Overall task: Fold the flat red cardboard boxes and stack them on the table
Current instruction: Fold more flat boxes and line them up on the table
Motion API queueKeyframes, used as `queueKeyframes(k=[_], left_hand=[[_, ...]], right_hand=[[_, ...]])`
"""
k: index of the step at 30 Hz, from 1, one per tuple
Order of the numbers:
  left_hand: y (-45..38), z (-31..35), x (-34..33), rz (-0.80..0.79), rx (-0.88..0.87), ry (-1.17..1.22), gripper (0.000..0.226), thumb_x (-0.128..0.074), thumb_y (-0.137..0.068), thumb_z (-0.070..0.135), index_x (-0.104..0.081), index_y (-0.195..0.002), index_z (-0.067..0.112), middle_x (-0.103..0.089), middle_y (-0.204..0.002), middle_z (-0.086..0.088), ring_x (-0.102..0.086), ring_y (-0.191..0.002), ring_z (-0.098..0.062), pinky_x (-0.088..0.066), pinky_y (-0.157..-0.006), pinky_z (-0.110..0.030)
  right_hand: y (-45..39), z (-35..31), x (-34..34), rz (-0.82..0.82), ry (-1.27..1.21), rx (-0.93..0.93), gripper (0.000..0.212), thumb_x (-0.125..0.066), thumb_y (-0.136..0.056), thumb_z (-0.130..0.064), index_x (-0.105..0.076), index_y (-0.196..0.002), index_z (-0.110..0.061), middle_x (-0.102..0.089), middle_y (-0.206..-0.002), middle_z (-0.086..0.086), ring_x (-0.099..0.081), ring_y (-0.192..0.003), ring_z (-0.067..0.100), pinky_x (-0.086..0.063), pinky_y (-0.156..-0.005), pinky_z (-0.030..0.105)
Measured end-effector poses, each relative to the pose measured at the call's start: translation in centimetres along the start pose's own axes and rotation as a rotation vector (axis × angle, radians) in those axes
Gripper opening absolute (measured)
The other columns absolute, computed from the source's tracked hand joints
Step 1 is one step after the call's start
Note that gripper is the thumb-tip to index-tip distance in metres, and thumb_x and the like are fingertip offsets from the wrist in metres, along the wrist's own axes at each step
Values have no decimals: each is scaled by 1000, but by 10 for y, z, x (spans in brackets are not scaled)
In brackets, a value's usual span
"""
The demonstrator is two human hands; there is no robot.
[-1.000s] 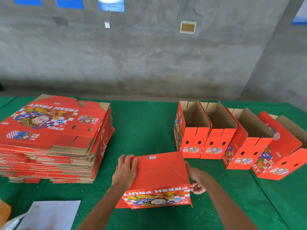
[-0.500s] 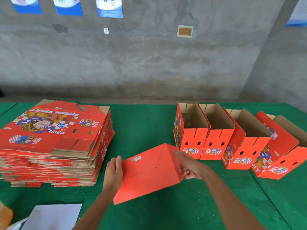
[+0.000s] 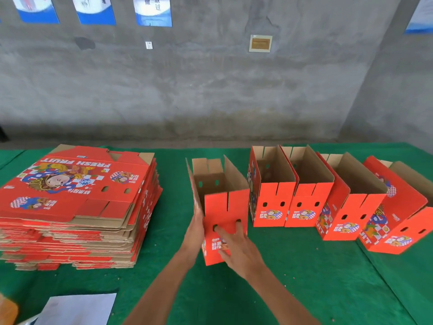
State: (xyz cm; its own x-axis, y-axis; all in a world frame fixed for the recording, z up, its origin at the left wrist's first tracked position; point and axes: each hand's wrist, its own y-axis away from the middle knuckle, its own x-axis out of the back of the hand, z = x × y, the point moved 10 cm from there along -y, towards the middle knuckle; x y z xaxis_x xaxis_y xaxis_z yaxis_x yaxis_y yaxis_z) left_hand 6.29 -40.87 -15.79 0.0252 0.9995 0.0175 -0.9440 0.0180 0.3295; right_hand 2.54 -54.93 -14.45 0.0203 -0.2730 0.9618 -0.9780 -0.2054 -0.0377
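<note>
Standing a folded red box [image 3: 225,207] upright on the green worktop [image 3: 304,289], I press my left hand [image 3: 195,231] flat against its side, right fingers [image 3: 230,233] spread across its front.

White paper sheet [image 3: 77,309] lies on green table [image 3: 328,289]; posters [image 3: 153,10] on the wall.

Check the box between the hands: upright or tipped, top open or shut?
Upright, top open. The folded red box stands on the green table, brown inside visible from above, left hand flat on its side, right hand against its front.
</note>
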Motion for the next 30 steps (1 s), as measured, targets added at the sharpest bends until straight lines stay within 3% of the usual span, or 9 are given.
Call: queueKeyframes(k=[1,4,9,13,17,20,25,30], left_hand=[[-1,-6,-9,-27,36,51,43,-28,-98,77,-67,-105,61,-72,-103,32,-70,-97,-2,-54,-85,-42],[-8,-14,-32,-84,87,179,43,-31,-98,77,-69,-106,59,-71,-118,19,-64,-118,-17,-48,-105,-61],[-38,-2,-69,-155,39,98,53,-37,-96,78,-69,-125,47,-74,-122,14,-67,-119,-13,-44,-114,-50],[-65,4,-89,-181,6,32,54,-38,-100,70,-59,-140,41,-67,-137,6,-60,-131,-18,-40,-118,-49],[-103,17,-105,-184,-14,-2,61,-37,-97,69,-54,-147,38,-60,-146,4,-53,-138,-20,-35,-121,-49],[-136,26,-112,-170,3,-2,59,-37,-102,63,-49,-152,33,-57,-150,0,-50,-141,-22,-32,-123,-48],[-177,38,-121,-133,42,-28,67,-39,-84,70,-63,-137,37,-70,-130,3,-62,-126,-20,-39,-118,-48],[-192,44,-137,-151,31,-8,61,-38,-83,70,-68,-127,38,-73,-123,5,-64,-122,-18,-40,-117,-48]], right_hand=[[1,7,-11,-15,-3,-29,65,-59,-101,-35,-21,-152,-50,-16,-158,18,-59,-125,37,-59,-95,42],[0,28,-35,-52,-31,-115,71,-63,-100,-32,-22,-154,-48,-6,-162,19,-50,-137,35,-56,-102,41],[-12,59,-50,-81,-86,-211,73,-62,-100,-30,-21,-158,-44,-5,-161,20,-51,-135,34,-52,-107,42],[-36,83,-54,-105,-126,-253,71,-62,-100,-31,-23,-158,-42,-2,-163,21,-50,-136,36,-52,-106,43],[-69,107,-57,-141,-133,-238,75,-58,-103,-31,-14,-161,-44,12,-168,20,-41,-145,36,-50,-108,42],[-98,120,-53,-131,-112,-223,75,-55,-104,-30,-10,-162,-46,10,-168,21,-40,-146,36,-50,-107,41],[-133,137,-51,-113,-56,-237,76,-54,-104,-29,-9,-162,-46,-2,-165,23,-48,-136,37,-56,-99,42],[-150,157,-46,-93,-6,-269,75,-54,-103,-29,-10,-162,-45,-7,-163,24,-46,-137,37,-54,-101,41]])
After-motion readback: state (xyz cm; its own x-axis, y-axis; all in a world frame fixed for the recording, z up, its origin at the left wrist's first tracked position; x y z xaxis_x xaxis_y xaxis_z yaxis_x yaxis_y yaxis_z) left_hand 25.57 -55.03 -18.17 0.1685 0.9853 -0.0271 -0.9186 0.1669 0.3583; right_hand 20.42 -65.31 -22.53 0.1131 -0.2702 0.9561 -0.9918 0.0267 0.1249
